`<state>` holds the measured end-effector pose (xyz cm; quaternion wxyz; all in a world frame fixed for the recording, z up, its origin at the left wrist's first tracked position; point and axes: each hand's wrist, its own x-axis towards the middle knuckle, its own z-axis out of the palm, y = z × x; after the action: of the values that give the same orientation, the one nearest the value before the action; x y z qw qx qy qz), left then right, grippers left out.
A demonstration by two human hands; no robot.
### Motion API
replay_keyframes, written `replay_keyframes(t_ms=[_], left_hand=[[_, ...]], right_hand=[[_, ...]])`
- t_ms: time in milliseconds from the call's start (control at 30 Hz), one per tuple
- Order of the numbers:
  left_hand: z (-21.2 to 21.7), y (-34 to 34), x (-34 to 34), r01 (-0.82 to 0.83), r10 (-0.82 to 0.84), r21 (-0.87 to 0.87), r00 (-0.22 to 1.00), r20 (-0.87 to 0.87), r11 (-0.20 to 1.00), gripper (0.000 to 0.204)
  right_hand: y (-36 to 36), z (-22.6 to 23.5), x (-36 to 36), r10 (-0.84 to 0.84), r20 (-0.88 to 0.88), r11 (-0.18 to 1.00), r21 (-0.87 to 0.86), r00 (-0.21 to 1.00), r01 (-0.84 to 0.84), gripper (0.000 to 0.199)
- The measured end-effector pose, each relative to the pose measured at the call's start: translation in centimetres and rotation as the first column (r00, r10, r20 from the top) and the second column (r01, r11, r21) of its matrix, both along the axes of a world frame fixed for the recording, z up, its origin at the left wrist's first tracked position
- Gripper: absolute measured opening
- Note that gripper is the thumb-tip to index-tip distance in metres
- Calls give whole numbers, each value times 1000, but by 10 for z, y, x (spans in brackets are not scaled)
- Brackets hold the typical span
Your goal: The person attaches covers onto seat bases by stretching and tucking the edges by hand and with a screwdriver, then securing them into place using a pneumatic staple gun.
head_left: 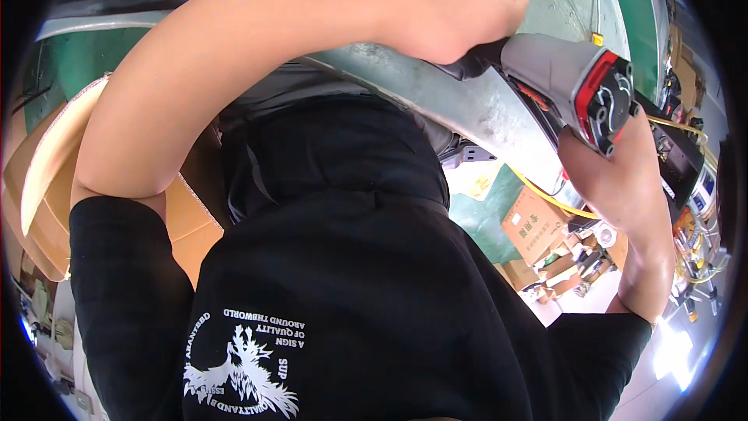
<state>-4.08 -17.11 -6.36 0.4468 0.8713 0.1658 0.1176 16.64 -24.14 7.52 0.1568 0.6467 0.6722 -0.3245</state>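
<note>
My left arm arcs from the left sleeve across the top of the picture. My left hand (460, 8) is closed on the dark handle of a grey power tool (557, 70) with a red and black end cap. My right forearm rises from the lower right, and my right hand (583, 157) sits just under the tool's end cap, against it. Its fingers are hidden behind the tool. A black printed T-shirt (343, 296) fills the middle and bottom of the view.
A grey metal edge (460, 101) runs diagonally under the tool. Open cardboard boxes (43, 187) stand at the left. A small cardboard box (531, 226), a yellow cable (545, 196), a power strip (467, 154) and scattered tools (689, 245) lie at the right.
</note>
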Motion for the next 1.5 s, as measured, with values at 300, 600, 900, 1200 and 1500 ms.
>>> replay_keyframes(t_ms=[300, 600, 900, 1200, 1500], left_hand=[[6, -2, -4, -52, 53, -61, 999, 12, 997, 17], [8, -19, -1, -121, 109, 728, 992, 64, 675, 17], [4, -16, 2, -172, 166, 302, 985, 46, 938, 9], [24, -18, -5, -17, 35, 252, 997, -68, 968, 19], [31, -10, -4, -4, 56, 377, 990, -127, 926, 16]], right_hand=[[23, 7, -29, -24, 187, 986, -159, 982, 54, 30], [-56, 10, 80, -230, 28, 960, 171, 973, 222, 23], [-85, -104, 176, -356, 287, 856, 481, 889, 188, 49], [-63, -113, 117, 90, 18, 600, 797, 996, -69, 36], [-46, -126, 32, 285, -624, 739, 626, 727, 247, 28]])
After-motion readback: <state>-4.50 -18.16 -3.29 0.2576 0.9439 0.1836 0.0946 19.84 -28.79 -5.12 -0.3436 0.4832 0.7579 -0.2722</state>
